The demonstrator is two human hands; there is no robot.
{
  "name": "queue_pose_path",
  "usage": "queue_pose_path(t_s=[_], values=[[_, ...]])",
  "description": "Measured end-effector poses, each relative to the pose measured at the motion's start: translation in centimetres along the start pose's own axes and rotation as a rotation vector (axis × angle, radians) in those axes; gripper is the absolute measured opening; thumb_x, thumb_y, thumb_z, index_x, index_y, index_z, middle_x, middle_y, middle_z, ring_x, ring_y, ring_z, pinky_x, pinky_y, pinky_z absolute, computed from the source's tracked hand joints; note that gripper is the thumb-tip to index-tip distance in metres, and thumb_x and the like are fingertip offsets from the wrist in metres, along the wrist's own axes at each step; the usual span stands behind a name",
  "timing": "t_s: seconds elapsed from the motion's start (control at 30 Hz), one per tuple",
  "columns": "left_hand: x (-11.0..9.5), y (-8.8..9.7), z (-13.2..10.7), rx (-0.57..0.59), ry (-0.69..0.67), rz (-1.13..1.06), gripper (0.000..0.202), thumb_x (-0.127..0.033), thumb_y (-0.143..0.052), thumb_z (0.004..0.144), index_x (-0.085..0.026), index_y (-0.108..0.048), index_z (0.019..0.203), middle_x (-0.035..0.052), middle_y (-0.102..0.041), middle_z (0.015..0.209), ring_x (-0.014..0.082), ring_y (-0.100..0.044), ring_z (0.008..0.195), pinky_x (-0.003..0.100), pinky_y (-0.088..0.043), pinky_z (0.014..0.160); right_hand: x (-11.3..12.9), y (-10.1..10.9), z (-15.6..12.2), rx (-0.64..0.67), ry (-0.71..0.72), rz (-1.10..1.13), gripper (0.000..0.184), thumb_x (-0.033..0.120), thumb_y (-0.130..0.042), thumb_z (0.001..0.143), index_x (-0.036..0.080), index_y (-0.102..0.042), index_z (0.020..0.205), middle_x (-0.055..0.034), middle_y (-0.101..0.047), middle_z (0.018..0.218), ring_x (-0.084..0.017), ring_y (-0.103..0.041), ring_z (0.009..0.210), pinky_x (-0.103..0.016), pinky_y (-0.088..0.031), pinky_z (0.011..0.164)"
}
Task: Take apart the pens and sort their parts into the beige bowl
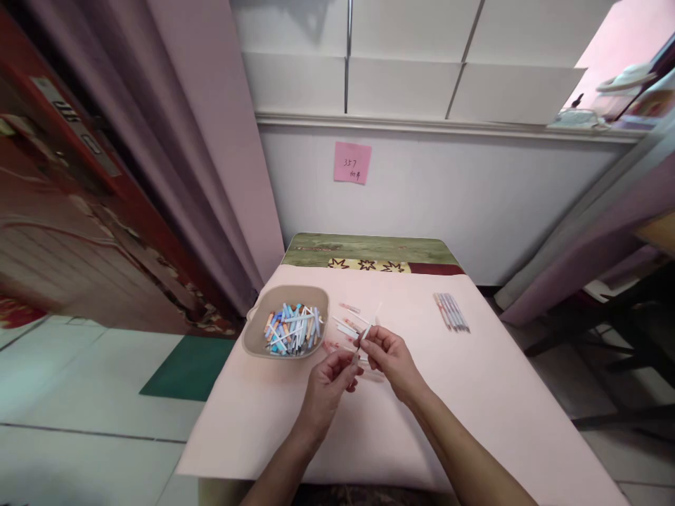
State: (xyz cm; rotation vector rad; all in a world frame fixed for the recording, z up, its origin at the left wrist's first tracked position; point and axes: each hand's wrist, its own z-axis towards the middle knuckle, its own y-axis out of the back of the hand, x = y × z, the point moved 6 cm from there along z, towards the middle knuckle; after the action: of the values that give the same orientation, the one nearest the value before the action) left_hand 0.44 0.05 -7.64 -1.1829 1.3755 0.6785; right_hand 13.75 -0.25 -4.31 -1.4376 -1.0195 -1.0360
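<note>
Over the middle of a table covered in pale pink paper [474, 393], my two hands meet. My left hand [331, 383] is closed in a pinch on a small pen part. My right hand [387, 355] pinches a thin white pen refill [369, 327] that points up and away. Loose pen parts [348, 325] lie on the paper just beyond my fingers. To the left of my hands stands a beige bowl [258, 337], filled with several coloured pen pieces [293, 329].
A neat row of finished pens [451, 311] lies at the far right of the table. A green patterned cloth [369, 251] shows at the table's far edge. A pink sticky note [352, 162] hangs on the wall. A curtain and a red door stand at the left.
</note>
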Motion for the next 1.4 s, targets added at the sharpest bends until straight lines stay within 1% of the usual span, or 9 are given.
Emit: queue_pose_path(t_s=[0.33,0.47,0.57,0.7,0.8,0.87,0.93,1.13,1.4], values=[[-1.2,-0.8,0.1,0.045,-0.088,0.073,0.024,-0.037,-0.07,0.075,-0.017,-0.072,0.088,0.0062,-0.069,0.081,0.017,-0.058,0.07,0.027,-0.046,0.067,-0.1,0.8,-0.8,0.032,0.052,-0.283,0.023,0.041,-0.067,0.077,0.019,-0.062,0.082,0.0063,-0.049,0.051,-0.008,-0.043,0.046,-0.02,-0.036,0.047],[-1.2,-1.1,-0.3,0.097,-0.1,0.011,0.02,-0.034,-0.071,0.075,-0.018,-0.072,0.087,0.0061,-0.07,0.083,0.0209,-0.062,0.082,0.031,-0.048,0.079,-0.1,0.9,-1.6,0.106,0.058,-0.358,0.027,0.04,-0.066,0.079,0.019,-0.064,0.094,0.0056,-0.051,0.055,-0.009,-0.045,0.049,-0.02,-0.037,0.05],[-0.7,-0.7,-0.6,0.073,-0.059,-0.016,0.023,-0.034,-0.073,0.073,-0.017,-0.072,0.088,0.0076,-0.071,0.086,0.0217,-0.063,0.084,0.033,-0.048,0.082,0.3,1.5,-1.7,0.147,0.074,-0.353,0.033,0.043,-0.068,0.077,0.019,-0.065,0.1,0.0,-0.064,0.073,-0.009,-0.049,0.053,-0.021,-0.04,0.052],[1.5,1.0,-1.0,0.0,0.05,-0.111,0.027,-0.036,-0.075,0.07,-0.016,-0.069,0.087,0.0087,-0.072,0.085,0.018,-0.062,0.07,0.032,-0.049,0.073,0.8,5.6,0.2,-0.066,0.146,-0.441,0.036,0.047,-0.059,0.083,0.016,-0.065,0.101,-0.0065,-0.069,0.088,-0.011,-0.053,0.055,-0.024,-0.045,0.055],[4.1,2.2,-1.2,0.012,0.128,-0.175,0.026,-0.036,-0.075,0.071,-0.016,-0.069,0.085,0.0083,-0.071,0.085,0.015,-0.061,0.065,0.029,-0.049,0.067,0.3,9.7,3.0,-0.318,0.091,-0.838,0.038,0.046,-0.044,0.089,0.015,-0.066,0.095,-0.0068,-0.07,0.086,-0.014,-0.06,0.06,-0.026,-0.048,0.058],[5.6,3.1,-1.3,-0.001,0.177,-0.238,0.027,-0.034,-0.077,0.068,-0.016,-0.07,0.087,0.0074,-0.07,0.083,0.0156,-0.062,0.069,0.03,-0.05,0.071,-0.3,10.7,5.3,-0.357,0.061,-0.953,0.035,0.041,-0.043,0.089,0.017,-0.067,0.093,-0.0058,-0.07,0.086,-0.016,-0.063,0.067,-0.028,-0.047,0.065],[6.5,3.7,-1.3,-0.013,0.193,-0.314,0.025,-0.031,-0.079,0.067,-0.016,-0.07,0.085,0.0064,-0.069,0.08,0.0163,-0.063,0.073,0.03,-0.051,0.076,-1.0,10.3,7.7,-0.34,0.056,-1.041,0.028,0.036,-0.047,0.087,0.021,-0.07,0.092,-0.0041,-0.071,0.09,-0.018,-0.064,0.077,-0.028,-0.045,0.073],[6.7,4.3,-1.4,-0.006,0.172,-0.469,0.02,-0.024,-0.077,0.071,-0.016,-0.069,0.088,0.0049,-0.068,0.081,0.0142,-0.063,0.075,0.031,-0.05,0.082,-3.8,5.2,12.7,-0.211,0.023,-1.237,0.018,0.026,-0.057,0.081,0.02,-0.073,0.086,-0.0071,-0.07,0.1,-0.019,-0.061,0.091,-0.028,-0.04,0.079],[6.6,4.3,-1.7,-0.03,0.17,-0.431,0.021,-0.025,-0.079,0.068,-0.015,-0.069,0.084,0.0049,-0.068,0.078,0.0141,-0.063,0.073,0.029,-0.051,0.077,-4.0,4.3,12.8,-0.245,0.051,-1.186,0.013,0.02,-0.059,0.079,0.016,-0.07,0.083,-0.0099,-0.069,0.095,-0.02,-0.061,0.088,-0.029,-0.04,0.079]])
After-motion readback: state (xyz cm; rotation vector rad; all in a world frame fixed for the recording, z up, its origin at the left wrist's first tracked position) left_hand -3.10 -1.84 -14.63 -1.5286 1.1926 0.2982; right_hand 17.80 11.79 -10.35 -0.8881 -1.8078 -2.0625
